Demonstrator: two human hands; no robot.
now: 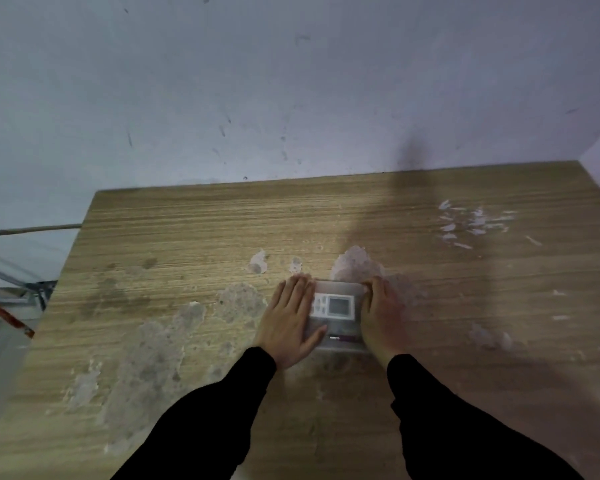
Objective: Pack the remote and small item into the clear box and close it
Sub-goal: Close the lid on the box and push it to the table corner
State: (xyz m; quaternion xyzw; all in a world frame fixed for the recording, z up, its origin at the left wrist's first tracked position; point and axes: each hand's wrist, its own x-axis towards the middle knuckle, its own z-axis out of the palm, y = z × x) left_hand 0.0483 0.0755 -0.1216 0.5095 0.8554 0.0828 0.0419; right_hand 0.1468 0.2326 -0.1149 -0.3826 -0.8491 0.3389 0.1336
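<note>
Item: clear box [336, 318], set on worn wooden desk [187, 237], near centre. Remote [333, 305] seen inside through the lid; small item possibly the purple-ended piece [343, 338], not confirmed. Left hand [290, 327] laid flat on the lid, grip spread; right hand [381, 318] pressed against the right edge, clasp not discernible. Judged step: closing. Even pressure is advised along both edges until the lid is seated.
</note>
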